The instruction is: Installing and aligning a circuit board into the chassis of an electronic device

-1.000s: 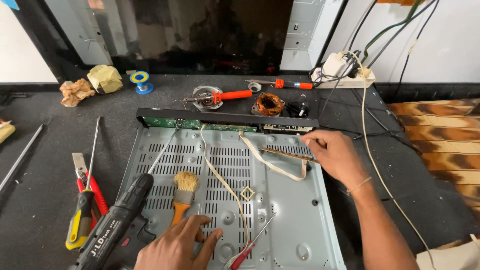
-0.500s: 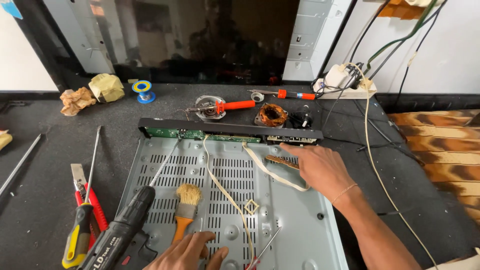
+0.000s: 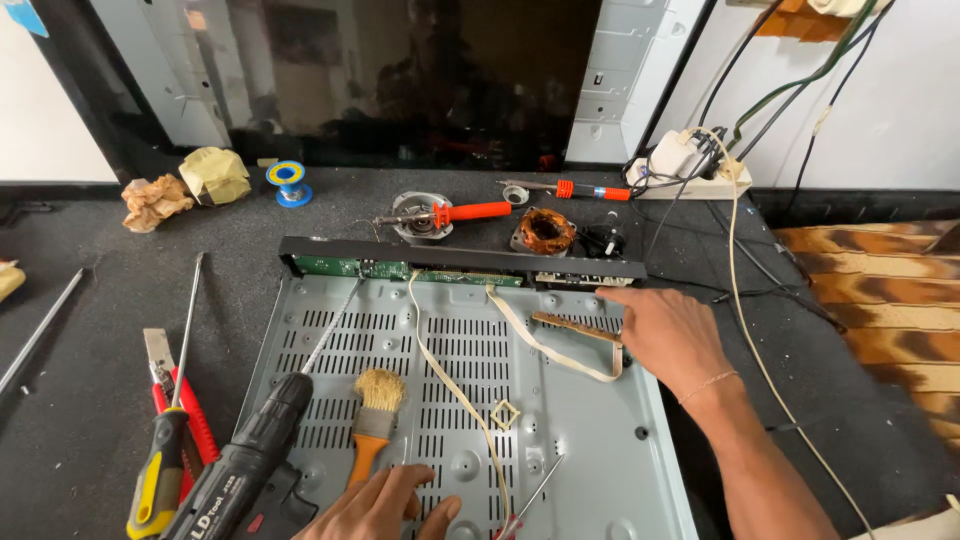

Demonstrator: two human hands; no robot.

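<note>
- Right now both hands are on the open grey chassis (image 3: 590, 440), which lies flat mid-bench with its front board (image 3: 460, 258) on the far edge.
- Right hand (image 3: 672, 335): palm down on the chassis's right rim, fingers straight and together, pointing left. Their tips sit just beside the looped end of the flat ribbon (image 3: 545, 350). No grip on anything.
- Left hand (image 3: 385, 505): at the near edge and partly cut off by the frame, fingers loosely spread on the vented plate. It appears to hold nothing.
- A small red-handled screwdriver (image 3: 535, 490) lies just right of the left hand. The brush (image 3: 375, 410) and drill (image 3: 250, 470) lie just to its left.
- Step, as I read it: bracing and checking the gutted case with the ribbon hanging free. No tool is in use.
- Next move, my call: any work on the ribbon needs a fingertip pinch near its end and a steady chassis. The thin wire (image 3: 450, 370) across the plate could snag.
- Versus half a second ago: the right hand has slid off the ribbon toward the right rim. The left hand has barely moved. The view has tilted down a touch.
</note>
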